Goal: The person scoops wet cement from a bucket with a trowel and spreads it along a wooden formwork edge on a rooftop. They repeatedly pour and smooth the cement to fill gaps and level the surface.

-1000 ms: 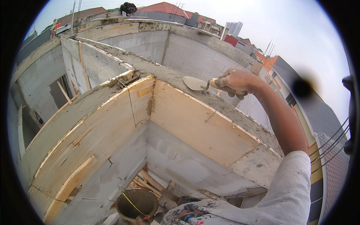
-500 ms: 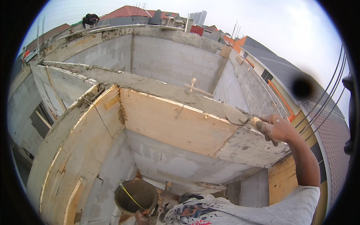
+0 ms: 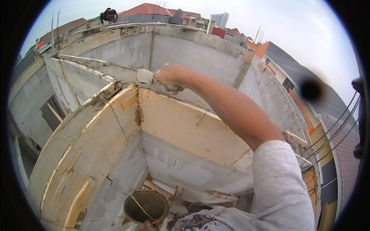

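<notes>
My right hand (image 3: 171, 78) is closed around the handle of a trowel (image 3: 145, 76). The trowel's pale blade lies on the grey wet mortar (image 3: 115, 71) along the wall top, close to where two wall tops meet. Low in the picture, my left hand (image 3: 151, 225) grips a dark round bucket (image 3: 158, 202) at its near rim. A yellow strap (image 3: 142, 207) crosses the bucket's mouth and runs to that hand. Most of my left hand is cut off by the lower edge. My right forearm hides part of the mortar.
Plywood form boards (image 3: 185, 123) line the wall top, their edges standing along the mortar. Another mortar-topped wall (image 3: 69, 133) curves away at left. Below are grey block walls (image 3: 173, 154). A person (image 3: 109, 16) crouches on the far wall. Cables (image 3: 339, 123) hang at right.
My right hand has swept the trowel leftward along the wall top, from the right end to near the corner. My left hand still holds the bucket. The view has shifted slightly.
</notes>
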`<state>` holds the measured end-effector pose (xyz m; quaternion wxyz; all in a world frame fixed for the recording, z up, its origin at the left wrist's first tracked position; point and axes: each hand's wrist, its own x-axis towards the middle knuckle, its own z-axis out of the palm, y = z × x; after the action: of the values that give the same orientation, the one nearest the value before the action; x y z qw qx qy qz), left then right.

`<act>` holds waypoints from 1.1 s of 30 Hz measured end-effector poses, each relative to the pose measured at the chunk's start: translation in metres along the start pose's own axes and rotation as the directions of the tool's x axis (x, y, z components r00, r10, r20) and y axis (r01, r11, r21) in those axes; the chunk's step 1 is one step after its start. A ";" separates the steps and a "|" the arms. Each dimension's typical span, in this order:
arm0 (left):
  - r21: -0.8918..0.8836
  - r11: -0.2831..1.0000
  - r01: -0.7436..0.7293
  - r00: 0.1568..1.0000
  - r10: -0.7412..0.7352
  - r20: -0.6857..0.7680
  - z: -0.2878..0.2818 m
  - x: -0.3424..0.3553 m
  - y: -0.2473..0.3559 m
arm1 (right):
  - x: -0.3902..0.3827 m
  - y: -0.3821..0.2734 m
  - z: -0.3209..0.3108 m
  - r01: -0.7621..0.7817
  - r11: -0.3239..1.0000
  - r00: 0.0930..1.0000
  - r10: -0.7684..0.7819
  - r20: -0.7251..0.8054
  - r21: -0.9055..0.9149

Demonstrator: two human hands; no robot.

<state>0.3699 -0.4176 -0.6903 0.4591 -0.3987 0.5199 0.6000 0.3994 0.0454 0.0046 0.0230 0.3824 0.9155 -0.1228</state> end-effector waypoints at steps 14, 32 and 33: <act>0.105 0.983 0.150 0.987 -0.155 0.043 -0.011 0.020 0.004 | -0.306 0.083 -0.002 -0.632 0.771 0.772 0.635 -0.024 0.075; -0.062 0.998 -0.023 0.993 0.015 -0.118 0.032 -0.075 -0.005 | -0.091 0.076 0.009 -0.268 0.754 0.952 0.303 0.044 0.599; -0.087 0.996 -0.012 0.992 0.001 -0.127 0.026 -0.072 -0.008 | -0.053 0.059 0.012 -0.218 0.877 0.969 0.248 -0.016 0.429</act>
<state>0.3961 -0.4013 -0.6195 0.4053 -0.4540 0.5227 0.5970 0.4781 0.0454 -0.0124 -0.0784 0.4896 0.8143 -0.3016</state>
